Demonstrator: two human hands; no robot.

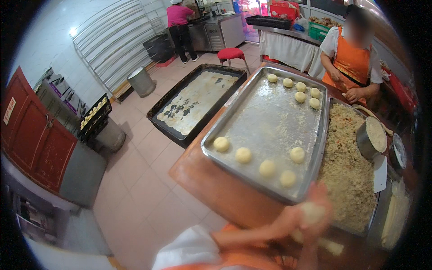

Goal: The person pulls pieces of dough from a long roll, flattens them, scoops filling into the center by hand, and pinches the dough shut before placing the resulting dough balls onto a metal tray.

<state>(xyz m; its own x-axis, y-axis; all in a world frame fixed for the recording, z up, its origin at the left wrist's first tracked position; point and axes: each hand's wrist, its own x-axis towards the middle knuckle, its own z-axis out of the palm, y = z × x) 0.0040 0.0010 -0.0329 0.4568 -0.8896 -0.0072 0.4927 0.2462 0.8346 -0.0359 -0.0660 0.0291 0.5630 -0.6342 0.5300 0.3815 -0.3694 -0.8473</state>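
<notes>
Above the near corner of a metal baking tray (263, 121), my left hand (290, 216) and my right hand (322, 197) are together around a pale dough ball (312, 212). Motion blurs both hands, so single fingers are hard to make out. Round dough balls (267, 168) sit in groups at the near and far ends of the tray. Right of it, a crumbly filling (347, 175) fills a wide container. Below my hands, a strip of dough (330, 246) lies on the wooden table (209, 182), partly hidden by my forearm.
Across the table a person in an orange apron (352, 60) handles dough. A metal pot (366, 140) and a white scraper (380, 173) rest by the filling. A black baking pan (192, 135) stands left of the table. Farther back are a red stool (231, 54) and another person (179, 17).
</notes>
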